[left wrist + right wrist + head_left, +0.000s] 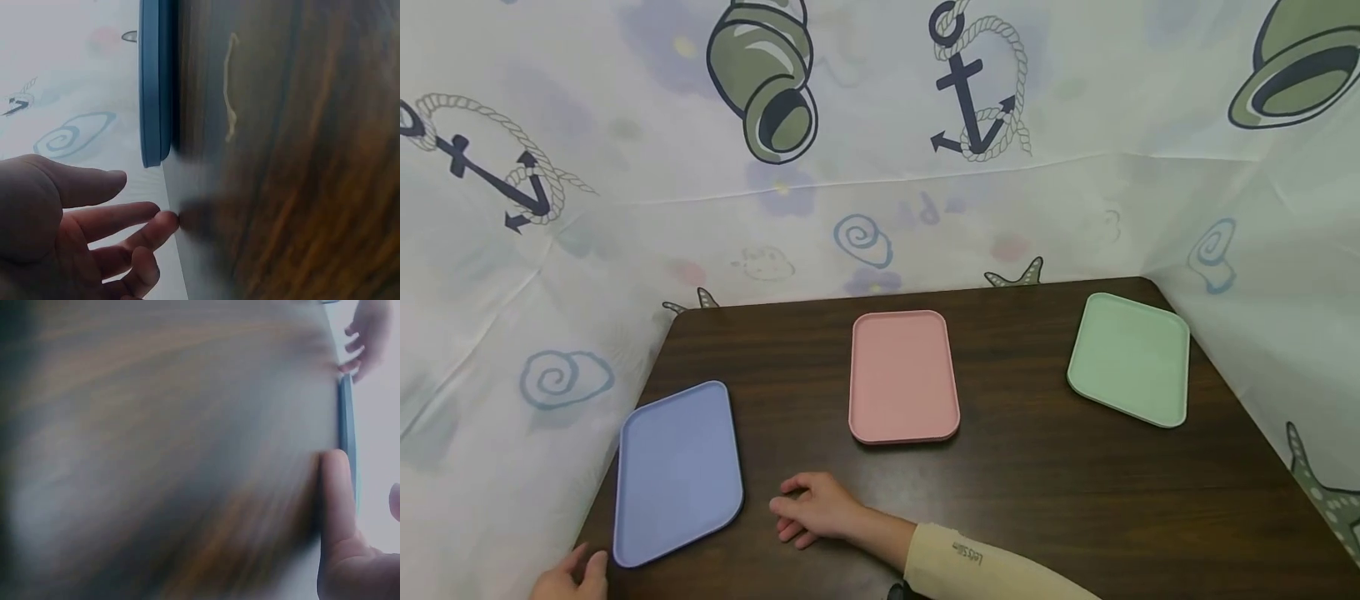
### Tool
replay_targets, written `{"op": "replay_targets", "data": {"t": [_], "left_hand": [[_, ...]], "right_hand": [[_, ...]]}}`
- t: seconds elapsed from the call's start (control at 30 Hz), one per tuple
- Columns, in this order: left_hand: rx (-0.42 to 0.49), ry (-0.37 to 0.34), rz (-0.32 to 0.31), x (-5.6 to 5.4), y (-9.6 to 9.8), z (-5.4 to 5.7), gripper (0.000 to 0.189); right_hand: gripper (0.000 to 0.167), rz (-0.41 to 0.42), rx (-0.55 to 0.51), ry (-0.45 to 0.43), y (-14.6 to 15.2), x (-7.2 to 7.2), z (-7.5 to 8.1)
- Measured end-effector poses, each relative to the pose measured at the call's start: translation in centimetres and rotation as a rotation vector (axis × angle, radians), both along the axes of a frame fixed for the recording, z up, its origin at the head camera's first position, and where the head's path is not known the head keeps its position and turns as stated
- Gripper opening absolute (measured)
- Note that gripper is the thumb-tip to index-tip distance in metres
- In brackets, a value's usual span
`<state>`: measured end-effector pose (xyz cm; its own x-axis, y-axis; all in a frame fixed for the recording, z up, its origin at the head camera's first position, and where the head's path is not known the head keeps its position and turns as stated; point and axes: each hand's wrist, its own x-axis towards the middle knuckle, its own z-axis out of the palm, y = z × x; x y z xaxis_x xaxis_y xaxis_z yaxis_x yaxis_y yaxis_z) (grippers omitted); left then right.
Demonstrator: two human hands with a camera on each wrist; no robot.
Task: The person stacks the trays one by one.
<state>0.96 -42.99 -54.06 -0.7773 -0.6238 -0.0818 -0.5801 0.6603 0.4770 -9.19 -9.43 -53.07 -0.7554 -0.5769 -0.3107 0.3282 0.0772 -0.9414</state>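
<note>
Fingers (112, 219) on both hands loosely curved and unladen, your left hand (574, 579) is just beside one blue tray's (679, 475) near corner, your right hand (816, 507) to its right. One dark wooden table (1037, 500) bears three trays: blue leftmost, one pink tray (905, 377) between, one green tray (1129, 360) rightmost.

Legible text, head view: dark lettering (967, 553) reads "LetsSlim", on the pale yellow sleeve (1000, 571) of the right forearm, at 5 o'clock from frame centre. Characters small; spacing or apostrophe between the two words not resolvable. Line runs along the sleeve, slanting from 10 toward 4 o'clock. Backdrop cloth (1052, 221), 1 o'clock from centre: faint violet letter-like marks (929, 208), one resembling "d"; reading uncertain.
</note>
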Motion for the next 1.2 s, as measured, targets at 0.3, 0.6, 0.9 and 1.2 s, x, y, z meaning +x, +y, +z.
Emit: {"op": "replay_targets", "data": {"t": [0.3,0.6,0.9,1.2], "left_hand": [[0.042,-0.140,-0.026,-0.6,1.0,1.1,0.045],[0.038,-0.152,-0.056,-0.6,1.5,0.7,0.045],[0.009,-0.167,-0.092,-1.1,2.3,1.1,0.045],[0.028,-0.110,-0.109,-0.7,2.7,1.6,0.044]], "right_hand": [[0.037,-0.048,0.000,-0.016,-3.7,0.6,0.2],[0.039,-0.050,-0.031,-0.042,-4.9,0.9,0.6],[0.039,-0.079,-0.055,-0.036,-5.3,0.5,0.0],[0.037,-0.084,-0.056,-0.046,-5.5,0.5,-0.1]]}}
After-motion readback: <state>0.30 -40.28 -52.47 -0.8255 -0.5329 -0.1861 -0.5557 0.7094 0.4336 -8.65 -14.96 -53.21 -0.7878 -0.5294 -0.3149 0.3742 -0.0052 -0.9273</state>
